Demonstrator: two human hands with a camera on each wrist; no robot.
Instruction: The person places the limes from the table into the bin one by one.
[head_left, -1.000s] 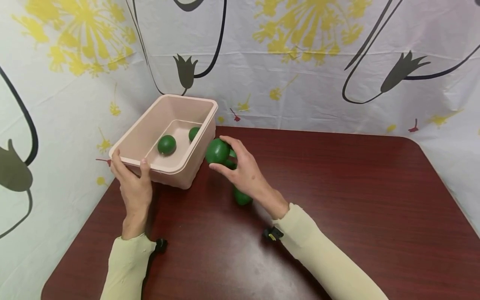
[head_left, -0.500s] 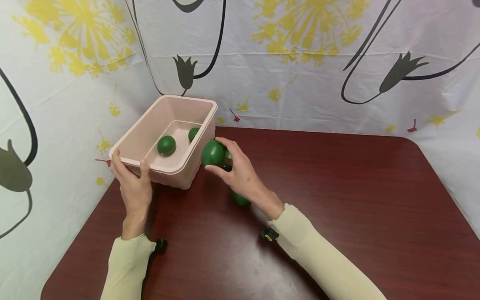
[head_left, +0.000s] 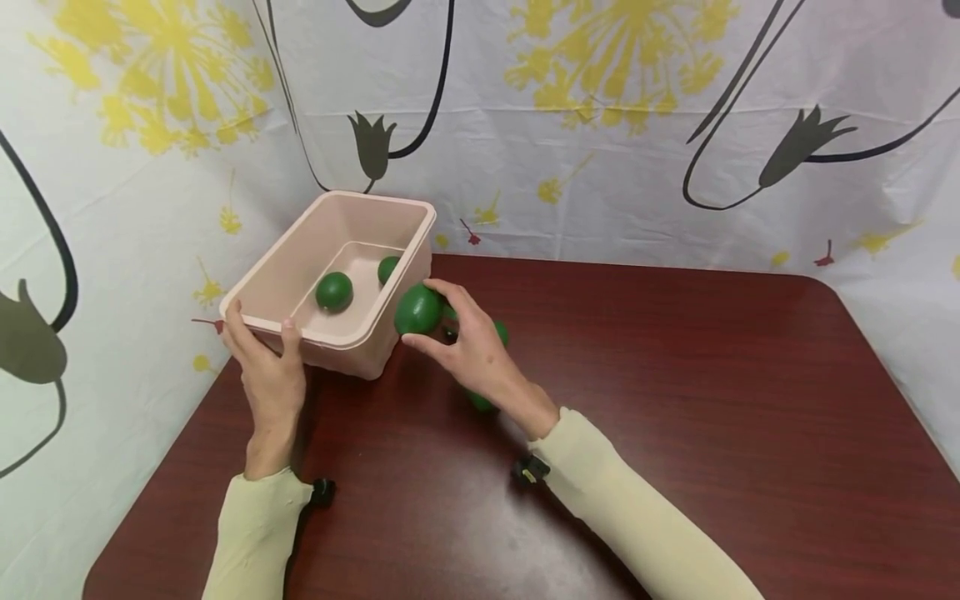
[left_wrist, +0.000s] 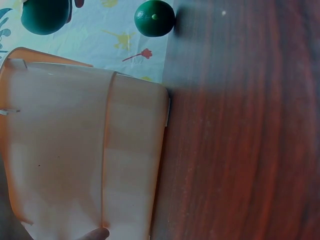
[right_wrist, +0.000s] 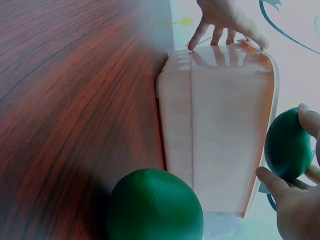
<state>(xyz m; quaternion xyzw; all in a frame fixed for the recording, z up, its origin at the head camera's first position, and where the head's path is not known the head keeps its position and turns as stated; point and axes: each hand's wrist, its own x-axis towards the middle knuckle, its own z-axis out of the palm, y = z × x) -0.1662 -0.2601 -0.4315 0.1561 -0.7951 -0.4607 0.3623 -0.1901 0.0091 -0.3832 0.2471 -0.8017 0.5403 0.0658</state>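
A pale pink plastic bin (head_left: 386,340) stands at the table's back left, with two limes inside, one whole in view (head_left: 333,292) and one partly hidden by the bin's wall (head_left: 387,269). Its near end is touched by my left hand (head_left: 270,383), fingers fairly straight and spread against the outer wall and rim. My right hand (head_left: 480,354) pinches a lime (head_left: 418,310) between thumb and fingers, just outside the bin's right wall near the rim. Under and behind that hand, more limes lie on the table, one (head_left: 482,400) closer and one (head_left: 501,333) further back, both partly covered.
The dark red wooden table (head_left: 675,417) reaches right and forward. A patterned white cloth (head_left: 615,192) hangs behind the table and along its left side. A lime (right_wrist: 155,205) sits close beneath the right wrist camera.
My right hand has moved slightly left with its lime, closer to the bin's wall. A lime on the table behind this hand has come into view. My left hand and the bin stay put.
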